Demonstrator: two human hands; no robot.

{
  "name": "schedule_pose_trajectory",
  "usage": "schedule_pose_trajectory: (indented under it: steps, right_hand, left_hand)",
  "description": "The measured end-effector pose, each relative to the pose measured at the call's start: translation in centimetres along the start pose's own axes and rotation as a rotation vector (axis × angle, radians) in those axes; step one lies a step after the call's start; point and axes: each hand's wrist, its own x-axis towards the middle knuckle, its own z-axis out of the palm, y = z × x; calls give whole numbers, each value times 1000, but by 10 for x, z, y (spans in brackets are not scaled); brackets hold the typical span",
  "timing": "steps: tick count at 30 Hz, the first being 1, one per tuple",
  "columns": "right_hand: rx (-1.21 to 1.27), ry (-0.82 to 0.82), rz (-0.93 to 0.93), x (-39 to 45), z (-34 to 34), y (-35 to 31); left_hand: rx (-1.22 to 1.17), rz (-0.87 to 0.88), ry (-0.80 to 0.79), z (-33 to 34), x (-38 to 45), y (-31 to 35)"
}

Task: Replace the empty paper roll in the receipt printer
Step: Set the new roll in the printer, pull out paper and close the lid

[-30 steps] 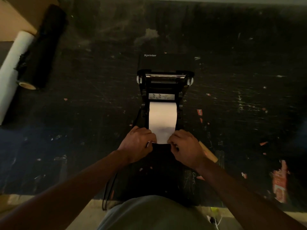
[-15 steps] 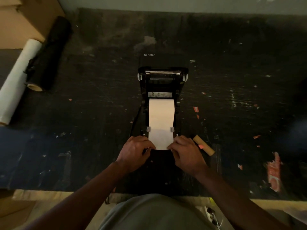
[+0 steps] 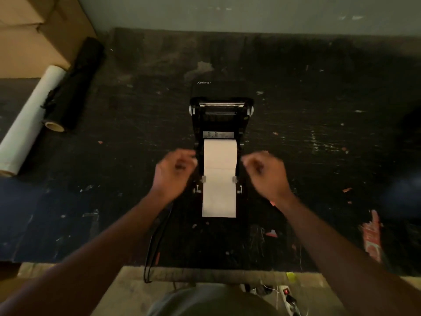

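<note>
A scuffed black desk (image 3: 319,156) is carrying an open printer (image 3: 219,115) lettered "Xprinter", its white paper roll (image 3: 219,153) trailing forward; the left hand (image 3: 174,171) and right hand (image 3: 265,173) are hovering alongside, each grip loosely curled, pinching nothing

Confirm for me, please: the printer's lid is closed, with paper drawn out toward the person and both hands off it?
Not quite: the head view shows the printer's lid open. The paper is drawn out toward the person, and the left hand and right hand are off it.
</note>
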Motion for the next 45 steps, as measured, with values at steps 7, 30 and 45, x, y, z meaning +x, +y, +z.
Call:
schedule_pose_trajectory:
  steps: [7, 30, 45]
  right_hand:
    - [123, 135, 281, 158, -39, -46]
    - [292, 209, 375, -59, 42, 3]
    - [361, 184, 397, -61, 50, 18]
  left_hand:
    - [-40, -152, 160, -31, 140, 59]
    - [-218, -233, 66, 35, -48, -22]
    - [-249, -222, 70, 44, -52, -36]
